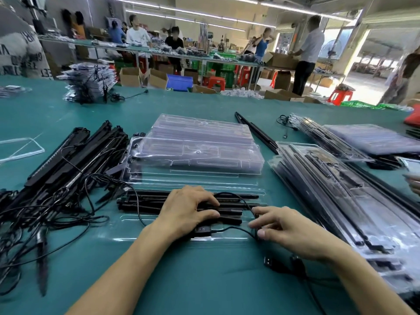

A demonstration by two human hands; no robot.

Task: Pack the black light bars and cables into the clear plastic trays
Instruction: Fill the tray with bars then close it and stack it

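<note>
Head view: a green table (204, 280) fills the lower frame. At left lies a tangled pile of loose bars (68, 169) with their wires. In the upper centre, a stack of empty trays (195, 144) sits just beyond the work spot, and two stray bars (256, 133) lie beside its right edge. At right, a slanting stack of packed trays (329, 189) crowds close to the right forearm. A USB plug (269, 261) lies on the table at its foot.

In the centre a clear tray (159, 237) lies flat, with black light bars (147, 202) set side by side in it. The left hand (188, 210) rests on the bars, fingers spread and nearly straight, pressing down and holding nothing. The right hand (286, 228), just right of it, has thumb and fingertips narrowed round the thin cable (241, 201) that loops over the bars.
</note>
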